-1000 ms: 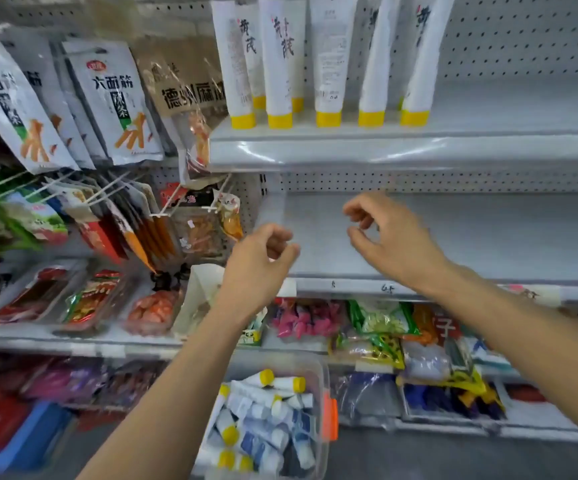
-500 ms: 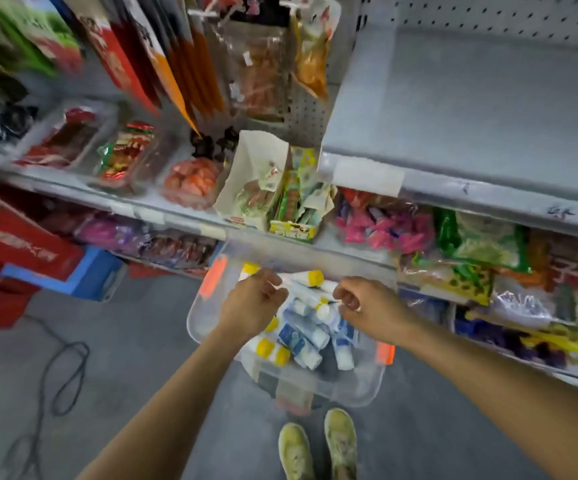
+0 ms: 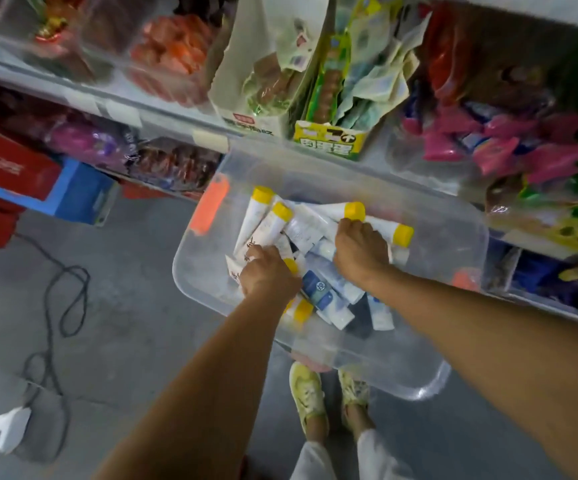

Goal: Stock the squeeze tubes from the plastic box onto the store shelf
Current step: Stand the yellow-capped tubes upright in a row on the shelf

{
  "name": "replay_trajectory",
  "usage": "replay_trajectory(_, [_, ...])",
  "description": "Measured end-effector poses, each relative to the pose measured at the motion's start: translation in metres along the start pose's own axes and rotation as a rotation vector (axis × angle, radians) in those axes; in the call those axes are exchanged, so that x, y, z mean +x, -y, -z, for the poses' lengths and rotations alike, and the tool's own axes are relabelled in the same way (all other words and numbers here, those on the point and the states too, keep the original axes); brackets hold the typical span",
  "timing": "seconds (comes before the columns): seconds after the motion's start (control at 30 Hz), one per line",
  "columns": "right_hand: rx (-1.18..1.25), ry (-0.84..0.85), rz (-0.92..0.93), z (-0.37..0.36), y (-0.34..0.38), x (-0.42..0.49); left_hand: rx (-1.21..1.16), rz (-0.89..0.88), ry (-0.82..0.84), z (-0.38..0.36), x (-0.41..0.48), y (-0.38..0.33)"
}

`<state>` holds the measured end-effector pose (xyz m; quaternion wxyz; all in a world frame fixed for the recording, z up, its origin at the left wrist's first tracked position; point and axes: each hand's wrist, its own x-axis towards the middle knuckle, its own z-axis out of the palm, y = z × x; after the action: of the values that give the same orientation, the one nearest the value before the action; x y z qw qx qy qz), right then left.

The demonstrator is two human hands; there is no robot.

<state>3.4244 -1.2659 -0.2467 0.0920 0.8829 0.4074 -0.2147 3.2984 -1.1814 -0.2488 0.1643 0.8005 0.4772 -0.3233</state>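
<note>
- Our left hand [image 3: 268, 275] is down in the plastic box [image 3: 453, 237], fingers curled over white tubes at the near-left of the pile; it looks closed on at least one tube, though the fingertips are hidden under the knuckles, so we cannot tell how many it holds.
- Our right hand [image 3: 360, 251] sits at about two o'clock from the left, just beside it, fist-like on the heap; it seems to be gathering a yellow-capped tube [image 3: 381, 226], but whether the fingers are truly clamped we cannot tell.
- The squeeze tubes [image 3: 263, 220] lie jumbled in the box, yellow caps pointing mostly toward twelve and two o'clock, with blue-labelled ones [image 3: 318, 289] toward five o'clock.
- We judge this to be the pick-up step: both hands are loading up, nothing is lifted clear yet.
- Next we need a firm hold, a lift straight out past the box rim, then a reach up toward twelve o'clock, where the snack-filled store shelf [image 3: 114, 98] edge runs; the shelf meant for tubes is out of view.
- A black cable [image 3: 58, 306] trails on the floor at nine o'clock.
</note>
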Motion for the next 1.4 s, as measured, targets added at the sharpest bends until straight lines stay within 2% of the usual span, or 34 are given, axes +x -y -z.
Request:
replay_trajectory(0.1, [-0.121,-0.155,0.025,-0.016,0.003,-0.001,0.018,0.040,0.037,-0.004,0.002,-0.006])
replay_trajectory(0.17, [-0.124,-0.201,0.037,-0.028,-0.001,-0.001,-0.041,0.065,0.031,-0.004,0.002,-0.006])
replay_trajectory(0.33, [0.009,-0.018,0.012,-0.015,-0.001,-0.003,-0.268,0.112,0.014,0.009,0.000,0.006])
replay_trajectory(0.53, [0.333,0.040,-0.063,0.024,-0.002,-0.036,-0.697,0.299,0.043,0.051,-0.031,0.025])
replay_trajectory(0.6, [0.453,0.070,-0.088,0.042,-0.006,-0.051,-0.910,0.288,0.102,0.065,-0.044,0.027])
replay_trajectory(0.67, [0.663,0.087,-0.127,0.064,-0.010,-0.066,-1.224,0.268,0.148,0.077,-0.059,0.028])
replay_trajectory(0.73, [0.842,0.053,-0.141,0.088,-0.011,-0.081,-1.500,0.219,0.209,0.098,-0.086,0.022])
replay_trajectory(0.77, [0.909,0.027,-0.140,0.102,-0.012,-0.090,-1.560,0.166,0.227,0.111,-0.103,0.019])
replay_trajectory(0.87, [1.173,-0.020,-0.125,0.150,-0.015,-0.119,-1.600,-0.014,0.221,0.139,-0.142,0.010])
replay_trajectory(1.0, [1.424,0.025,-0.086,0.212,-0.022,-0.161,-1.526,-0.214,0.163,0.176,-0.186,0.001])
replay_trajectory(1.23, [1.568,-0.073,-0.003,0.278,-0.037,-0.223,-1.541,-0.439,0.235,0.236,-0.259,-0.020])
replay_trajectory(1.4, [1.632,-0.230,0.056,0.325,-0.060,-0.264,-1.420,-0.615,0.086,0.273,-0.312,-0.044])
